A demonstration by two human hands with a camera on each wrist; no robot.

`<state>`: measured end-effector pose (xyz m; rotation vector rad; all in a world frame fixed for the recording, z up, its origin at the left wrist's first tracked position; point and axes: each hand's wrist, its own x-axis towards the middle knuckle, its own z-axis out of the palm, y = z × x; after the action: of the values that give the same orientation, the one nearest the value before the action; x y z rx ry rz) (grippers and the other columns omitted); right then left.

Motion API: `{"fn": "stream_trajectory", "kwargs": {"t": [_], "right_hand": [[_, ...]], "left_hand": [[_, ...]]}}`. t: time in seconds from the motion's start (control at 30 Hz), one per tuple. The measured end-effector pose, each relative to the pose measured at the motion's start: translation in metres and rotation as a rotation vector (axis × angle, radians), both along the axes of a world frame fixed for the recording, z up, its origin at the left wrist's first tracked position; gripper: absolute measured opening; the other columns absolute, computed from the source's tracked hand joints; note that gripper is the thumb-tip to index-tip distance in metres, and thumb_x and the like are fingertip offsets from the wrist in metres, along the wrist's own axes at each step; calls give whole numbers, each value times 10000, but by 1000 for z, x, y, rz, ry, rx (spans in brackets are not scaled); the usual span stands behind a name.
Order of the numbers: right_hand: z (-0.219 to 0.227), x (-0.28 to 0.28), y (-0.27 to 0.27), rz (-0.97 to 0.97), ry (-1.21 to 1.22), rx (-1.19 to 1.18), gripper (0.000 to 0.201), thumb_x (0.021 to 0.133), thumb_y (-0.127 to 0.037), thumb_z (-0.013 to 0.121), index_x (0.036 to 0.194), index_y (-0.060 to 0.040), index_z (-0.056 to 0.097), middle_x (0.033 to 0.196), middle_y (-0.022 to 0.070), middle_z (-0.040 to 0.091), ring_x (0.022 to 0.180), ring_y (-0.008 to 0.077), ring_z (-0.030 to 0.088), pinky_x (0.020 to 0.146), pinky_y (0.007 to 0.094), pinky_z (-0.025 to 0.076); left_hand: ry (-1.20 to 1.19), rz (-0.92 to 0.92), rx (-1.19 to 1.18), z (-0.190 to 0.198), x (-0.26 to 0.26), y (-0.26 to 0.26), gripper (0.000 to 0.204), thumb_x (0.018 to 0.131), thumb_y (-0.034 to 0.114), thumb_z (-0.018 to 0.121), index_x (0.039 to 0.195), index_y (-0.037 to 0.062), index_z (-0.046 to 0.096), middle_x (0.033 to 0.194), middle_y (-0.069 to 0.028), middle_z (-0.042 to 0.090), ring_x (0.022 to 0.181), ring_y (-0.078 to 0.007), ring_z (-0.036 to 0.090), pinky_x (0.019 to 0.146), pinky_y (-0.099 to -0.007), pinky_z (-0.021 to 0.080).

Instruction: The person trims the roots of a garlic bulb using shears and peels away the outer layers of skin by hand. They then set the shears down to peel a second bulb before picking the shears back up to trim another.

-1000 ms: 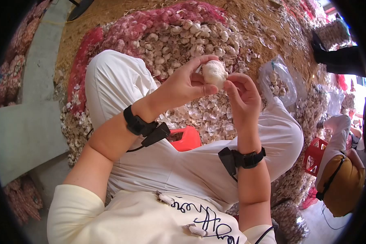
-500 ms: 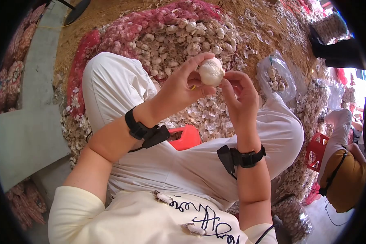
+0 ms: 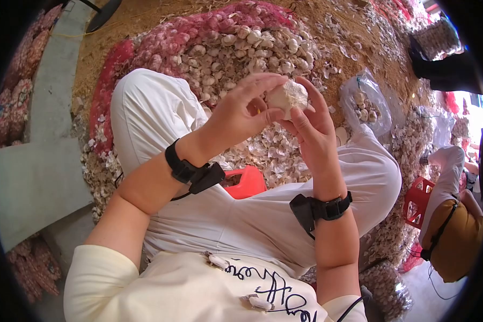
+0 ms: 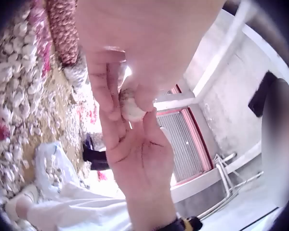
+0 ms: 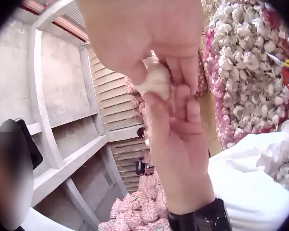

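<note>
A whitish garlic bulb (image 3: 288, 99) is held up between both hands, above the lap. The left hand (image 3: 241, 110) grips its left side between thumb and fingers. From the right, the right hand (image 3: 317, 126) pinches it, thumb on the near face and fingers behind. In the left wrist view the bulb (image 4: 133, 109) shows between the two hands, partly covered by fingers. The right wrist view shows the bulb (image 5: 156, 77) with a thumb against it.
Beyond the knees lies a heap of garlic bulbs (image 3: 220, 61) in pink netting. Loose skins (image 3: 268, 155) cover the ground. A clear bag (image 3: 378, 115) holds several bulbs at the right knee. A red stool (image 3: 246, 183) shows between the legs; another person (image 3: 451, 239) sits at the right.
The right hand has moved up and left, its fingers now reaching round the bulb instead of touching its lower edge. The bulb has turned and shifted slightly right.
</note>
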<state>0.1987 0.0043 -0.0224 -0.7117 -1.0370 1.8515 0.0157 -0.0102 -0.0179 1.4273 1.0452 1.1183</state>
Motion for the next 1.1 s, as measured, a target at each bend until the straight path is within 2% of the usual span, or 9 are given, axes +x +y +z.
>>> {"fn": "stream_trajectory", "kwargs": {"t": [0.03, 0.07, 0.13, 0.23, 0.57, 0.77, 0.83, 0.97, 1.1], "right_hand": [[-1, -2, -1, -20, -14, -15, 607, 939, -183, 604, 1442, -55, 290, 1144, 112, 593, 1051, 166, 597, 879, 300, 501], [-1, -3, -1, -40, -28, -30, 597, 936, -170, 607, 1436, -58, 301, 1136, 118, 597, 1043, 162, 600, 873, 293, 502], [-6, -3, 0, -39, -56, -3, 593, 928, -149, 616, 1429, -59, 310, 1135, 117, 599, 1033, 154, 603, 866, 275, 498], [-7, -5, -2, -71, -125, 60, 585, 912, -101, 629, 1412, -58, 328, 1134, 114, 599, 1014, 140, 607, 852, 247, 491], [-2, -8, -6, -93, -335, 185, 572, 901, -42, 621, 1399, -38, 339, 1151, 112, 586, 1025, 139, 602, 869, 253, 479], [-3, -7, -4, -39, -139, 72, 573, 924, -68, 581, 1428, -46, 311, 1206, 127, 569, 1078, 165, 578, 894, 292, 481], [-1, -5, -2, -37, -115, 59, 578, 930, -108, 572, 1435, -40, 300, 1222, 146, 560, 1115, 205, 571, 924, 346, 483], [6, -4, -2, -8, -48, -13, 577, 941, -161, 544, 1441, -30, 287, 1242, 165, 546, 1165, 256, 558, 969, 414, 476], [4, -4, -2, -18, -49, 2, 577, 941, -163, 534, 1440, -24, 282, 1243, 163, 545, 1163, 247, 557, 973, 402, 471]], "left_hand": [[221, 97, 207, 0, -2, 1, 407, 842, 109, 715, 1227, 97, 582, 1202, -66, 573, 876, -120, 617, 695, -262, 524], [222, 98, 204, 0, -3, 3, 407, 842, 109, 715, 1227, 97, 582, 1202, -66, 573, 876, -120, 617, 695, -262, 524], [446, 239, 525, 6, -5, 6, 240, 797, 109, 734, 1028, 117, 668, 1024, -73, 621, 775, -198, 652, 659, -290, 529], [502, 260, 589, 4, -3, 6, 178, 769, 93, 737, 935, 96, 674, 947, -54, 637, 753, -223, 647, 646, -307, 531], [634, 258, 569, 5, -4, 5, 171, 767, 30, 709, 911, 67, 624, 891, -72, 634, 764, -210, 642, 661, -297, 532], [356, 271, 262, 1, -9, 6, 126, 847, 94, 635, 957, 37, 609, 873, -58, 641, 738, -151, 646, 672, -271, 522], [116, 240, -33, 0, -14, 7, 144, 876, 117, 612, 969, 8, 605, 865, -65, 653, 742, -131, 637, 688, -260, 521], [126, 207, -43, -3, -19, 11, 147, 913, 107, 579, 1026, 13, 575, 915, -12, 609, 811, -76, 599, 736, -252, 504], [273, 232, 192, 6, -14, 7, 338, 878, 281, 661, 1082, 20, 589, 816, -58, 643, 718, -137, 634, 667, -272, 521]]}}
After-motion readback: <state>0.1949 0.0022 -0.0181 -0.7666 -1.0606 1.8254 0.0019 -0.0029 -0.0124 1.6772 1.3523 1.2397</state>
